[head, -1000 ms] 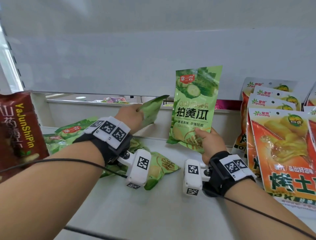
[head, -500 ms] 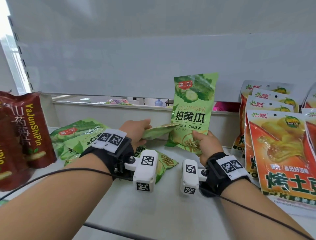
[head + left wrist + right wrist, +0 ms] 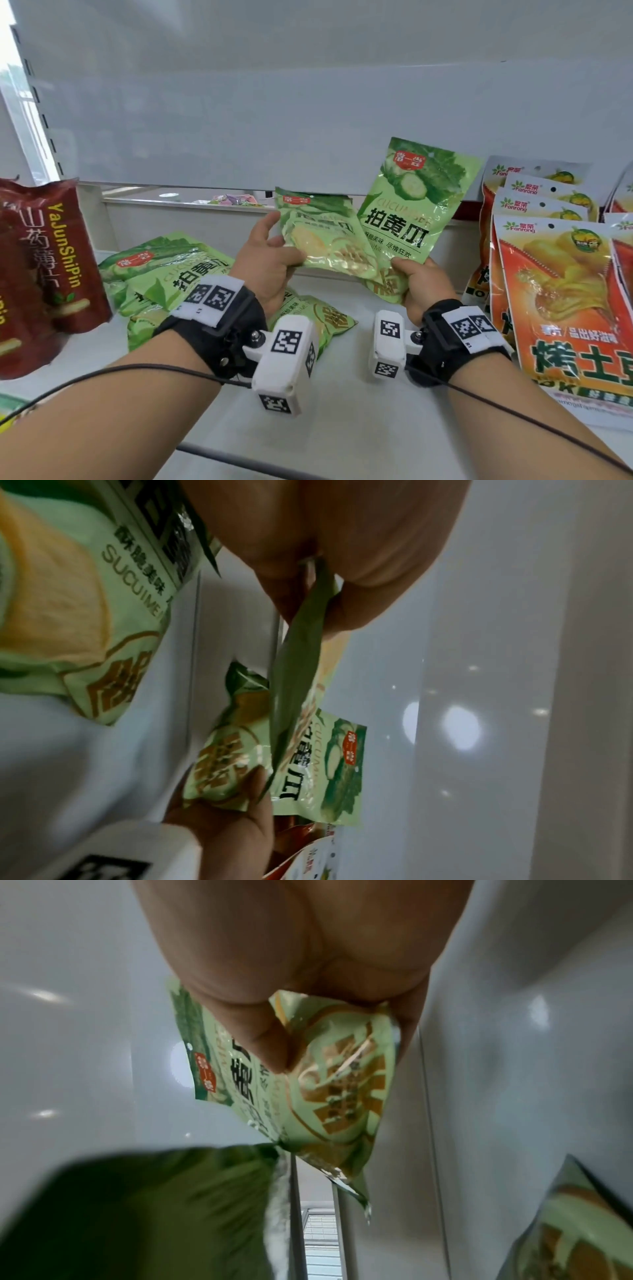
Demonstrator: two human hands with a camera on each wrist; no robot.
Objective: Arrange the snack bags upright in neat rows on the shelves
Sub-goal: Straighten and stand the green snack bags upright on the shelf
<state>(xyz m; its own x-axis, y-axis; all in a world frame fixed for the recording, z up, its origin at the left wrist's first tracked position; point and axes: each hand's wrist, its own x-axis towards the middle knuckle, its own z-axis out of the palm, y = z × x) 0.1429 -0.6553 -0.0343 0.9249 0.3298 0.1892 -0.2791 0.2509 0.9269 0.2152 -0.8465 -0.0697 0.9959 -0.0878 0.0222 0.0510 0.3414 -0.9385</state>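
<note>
Centre of the frame, above a white shelf [image 3: 342,394]: the left hand [image 3: 270,263] pinches a glossy green cucumber-snack bag [image 3: 325,236] by its edge, tilted; the right hand [image 3: 421,284] grips a second, upright green bag [image 3: 418,205] at its bottom corner. They overlap — slick film could slip (a thin hold). Behind at left, loose green bags [image 3: 164,274] lie flat, ready to trip a newly stood row.

A pale grey back panel [image 3: 308,102] rises behind the white shelf [image 3: 342,428], daylight entering at left.
</note>
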